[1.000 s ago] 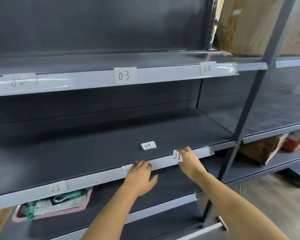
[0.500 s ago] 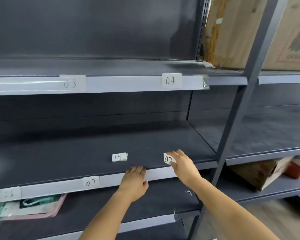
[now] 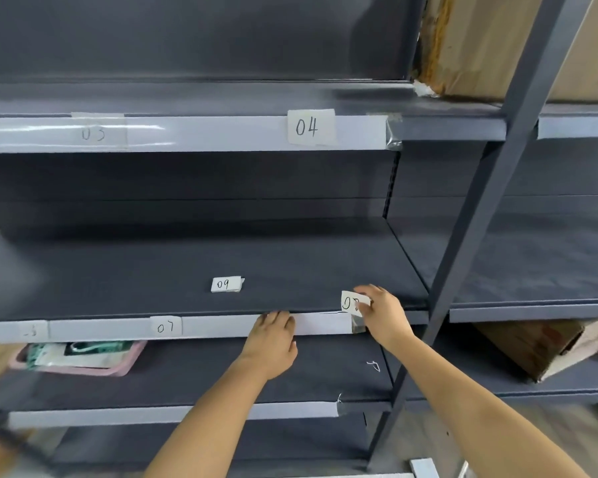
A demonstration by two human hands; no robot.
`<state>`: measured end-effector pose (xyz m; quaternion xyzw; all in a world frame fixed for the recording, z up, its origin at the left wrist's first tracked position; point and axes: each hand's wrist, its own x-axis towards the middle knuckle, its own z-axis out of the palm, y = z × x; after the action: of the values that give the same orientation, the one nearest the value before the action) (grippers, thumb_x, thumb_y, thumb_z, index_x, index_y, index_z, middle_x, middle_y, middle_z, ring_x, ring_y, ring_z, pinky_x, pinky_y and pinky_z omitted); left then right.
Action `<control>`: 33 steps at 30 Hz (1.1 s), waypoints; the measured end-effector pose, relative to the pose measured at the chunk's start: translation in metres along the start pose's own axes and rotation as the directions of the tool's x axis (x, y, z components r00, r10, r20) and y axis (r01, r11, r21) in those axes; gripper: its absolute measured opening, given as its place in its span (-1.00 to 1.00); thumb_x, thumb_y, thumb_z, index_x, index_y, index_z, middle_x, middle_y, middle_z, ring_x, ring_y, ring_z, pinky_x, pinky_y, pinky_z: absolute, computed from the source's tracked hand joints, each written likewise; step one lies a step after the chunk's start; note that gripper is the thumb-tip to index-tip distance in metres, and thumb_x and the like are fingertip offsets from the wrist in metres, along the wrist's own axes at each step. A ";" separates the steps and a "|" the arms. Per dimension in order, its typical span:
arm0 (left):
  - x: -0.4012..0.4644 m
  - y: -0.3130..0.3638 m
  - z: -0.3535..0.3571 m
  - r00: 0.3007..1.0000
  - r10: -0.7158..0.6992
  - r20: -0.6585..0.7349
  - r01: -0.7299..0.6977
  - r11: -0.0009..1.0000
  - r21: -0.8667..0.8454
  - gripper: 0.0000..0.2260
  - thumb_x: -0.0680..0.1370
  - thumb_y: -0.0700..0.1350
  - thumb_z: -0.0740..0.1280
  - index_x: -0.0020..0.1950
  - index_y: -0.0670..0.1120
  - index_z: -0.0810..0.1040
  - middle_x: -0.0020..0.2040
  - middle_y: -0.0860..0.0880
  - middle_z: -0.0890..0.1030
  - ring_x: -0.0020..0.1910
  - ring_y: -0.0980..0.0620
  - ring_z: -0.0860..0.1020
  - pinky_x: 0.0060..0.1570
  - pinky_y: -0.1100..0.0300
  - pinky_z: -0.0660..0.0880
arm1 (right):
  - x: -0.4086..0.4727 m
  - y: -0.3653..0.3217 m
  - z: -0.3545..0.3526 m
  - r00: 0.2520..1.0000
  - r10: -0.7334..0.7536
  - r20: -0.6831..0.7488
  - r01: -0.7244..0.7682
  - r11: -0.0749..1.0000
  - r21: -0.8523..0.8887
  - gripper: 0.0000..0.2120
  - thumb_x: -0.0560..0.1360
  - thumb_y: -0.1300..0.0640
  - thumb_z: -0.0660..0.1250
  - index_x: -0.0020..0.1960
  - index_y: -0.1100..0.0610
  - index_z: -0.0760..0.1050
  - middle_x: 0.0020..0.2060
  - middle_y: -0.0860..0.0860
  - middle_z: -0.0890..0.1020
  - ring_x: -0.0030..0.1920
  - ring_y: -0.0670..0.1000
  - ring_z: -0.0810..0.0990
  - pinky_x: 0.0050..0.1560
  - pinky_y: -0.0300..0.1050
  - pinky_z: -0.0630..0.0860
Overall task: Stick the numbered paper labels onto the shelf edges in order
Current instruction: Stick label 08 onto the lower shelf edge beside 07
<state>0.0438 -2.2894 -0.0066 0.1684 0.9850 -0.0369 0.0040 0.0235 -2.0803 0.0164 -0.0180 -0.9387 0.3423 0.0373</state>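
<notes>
— While the right hand (image 3: 382, 313) pinches label 08 (image 3: 353, 302) at the right end of the middle shelf edge (image 3: 221, 326), why is the left hand (image 3: 273, 339) there?
— Its straight fingers press the strip, probably steadying it. 07 (image 3: 165, 327) is already stuck to the left.
— And 09 (image 3: 225, 284)?
— Lying loose farther back on the shelf, likely next.

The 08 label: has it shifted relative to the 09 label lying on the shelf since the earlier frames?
Yes. The 08 label has lifted off the shelf edge, nearly level with the 09 label, pinched by the right hand.
</notes>
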 end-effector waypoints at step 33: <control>0.020 -0.003 0.042 0.994 0.019 -0.106 -0.027 0.997 -0.075 -0.32 0.58 0.15 0.07 0.53 -0.18 -0.12 0.56 -0.10 -0.11 0.54 -0.04 -0.10 0.49 0.06 -0.22 | 0.034 -0.009 0.034 0.998 -0.039 0.042 0.037 0.998 0.051 -0.75 0.56 0.26 0.21 0.21 0.11 0.50 0.12 0.04 0.58 -0.12 -0.02 0.47 -0.16 -0.21 0.41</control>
<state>0.0243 -2.2886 -0.0488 0.1813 0.9825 0.0097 -0.0411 -0.0133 -2.1069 -0.0014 0.0083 -0.9305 0.3655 0.0242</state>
